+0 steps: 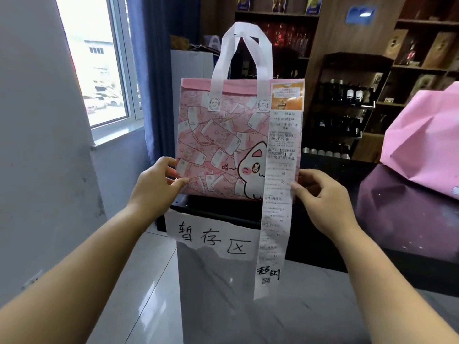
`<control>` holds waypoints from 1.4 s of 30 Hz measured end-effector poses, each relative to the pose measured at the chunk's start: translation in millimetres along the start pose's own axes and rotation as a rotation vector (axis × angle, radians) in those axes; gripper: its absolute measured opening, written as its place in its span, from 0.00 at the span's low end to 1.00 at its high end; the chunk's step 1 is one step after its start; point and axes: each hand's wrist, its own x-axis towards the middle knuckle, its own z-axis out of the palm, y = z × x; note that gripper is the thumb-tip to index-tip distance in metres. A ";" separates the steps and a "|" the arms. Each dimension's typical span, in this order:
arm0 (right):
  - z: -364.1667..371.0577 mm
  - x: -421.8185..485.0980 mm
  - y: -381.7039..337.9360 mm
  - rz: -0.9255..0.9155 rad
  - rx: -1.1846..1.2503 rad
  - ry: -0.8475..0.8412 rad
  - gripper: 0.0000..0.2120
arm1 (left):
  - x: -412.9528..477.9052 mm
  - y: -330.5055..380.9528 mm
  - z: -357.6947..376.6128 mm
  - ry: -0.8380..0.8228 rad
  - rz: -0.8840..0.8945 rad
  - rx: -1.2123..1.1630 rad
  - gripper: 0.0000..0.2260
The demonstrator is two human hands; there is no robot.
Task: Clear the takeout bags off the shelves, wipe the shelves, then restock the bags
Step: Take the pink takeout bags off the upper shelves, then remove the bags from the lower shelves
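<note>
A pink takeout bag [218, 140] printed with banknotes and a white cat stands upright on a black shelf top [223, 209], its white handles up. A long white receipt [278, 194] hangs from its upper right corner down past the shelf edge. My left hand [156, 184] pinches the bag's lower left edge. My right hand [320, 194] grips the bag's lower right edge, thumb on the receipt.
A torn paper sign [213, 238] with handwritten characters is stuck below the shelf top. A second pink bag [422, 142] lies on the dark counter [397, 207] at right. Wooden racks with bottles [347, 95] stand behind; a window [99, 65] is at left.
</note>
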 end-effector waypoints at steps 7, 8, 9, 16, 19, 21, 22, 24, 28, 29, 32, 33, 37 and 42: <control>-18.0 -13.9 -11.3 -0.119 -0.133 0.115 0.09 | -14.8 -0.4 -14.7 0.031 0.042 0.106 0.18; -21.1 -17.8 -15.0 -0.160 -0.173 0.122 0.08 | -19.7 0.2 -18.7 0.032 0.059 0.126 0.17; -24.0 -22.1 -19.4 -0.196 -0.205 0.125 0.07 | -25.0 1.1 -23.0 0.033 0.076 0.141 0.17; -35.1 -77.0 -55.7 -0.303 -0.335 0.038 0.06 | -88.8 12.5 -61.5 0.046 0.203 0.255 0.11; -37.9 -112.2 -72.6 -0.288 -0.388 -0.039 0.06 | -129.8 12.5 -81.7 0.044 0.242 0.300 0.11; -38.7 -136.8 -83.9 -0.275 -0.409 -0.107 0.06 | -159.7 13.2 -94.4 0.036 0.249 0.320 0.10; -39.0 -148.6 -89.4 -0.266 -0.420 -0.142 0.07 | -174.6 14.2 -100.5 0.031 0.251 0.335 0.09; -40.0 -170.1 -99.5 -0.244 -0.436 -0.209 0.07 | -202.8 15.2 -112.9 0.019 0.247 0.379 0.09; -44.4 -204.3 -117.6 -0.251 -0.448 -0.309 0.08 | -251.9 20.4 -139.6 0.011 0.201 0.448 0.10; -45.7 -211.7 -121.5 -0.259 -0.441 -0.331 0.08 | -263.9 23.4 -145.9 0.017 0.189 0.461 0.10; -50.4 -232.5 -132.4 -0.306 -0.404 -0.378 0.09 | -304.2 34.3 -164.0 0.035 0.158 0.504 0.10; -52.4 -239.0 -136.0 -0.327 -0.390 -0.390 0.09 | -319.0 38.1 -169.6 0.040 0.138 0.522 0.10; -62.2 -269.7 -146.9 -0.440 -0.339 -0.458 0.10 | -386.5 53.5 -187.6 0.075 0.034 0.593 0.11; -83.2 -320.5 -157.5 -0.595 -0.284 -0.609 0.12 | -484.3 83.3 -197.1 0.106 -0.132 0.664 0.11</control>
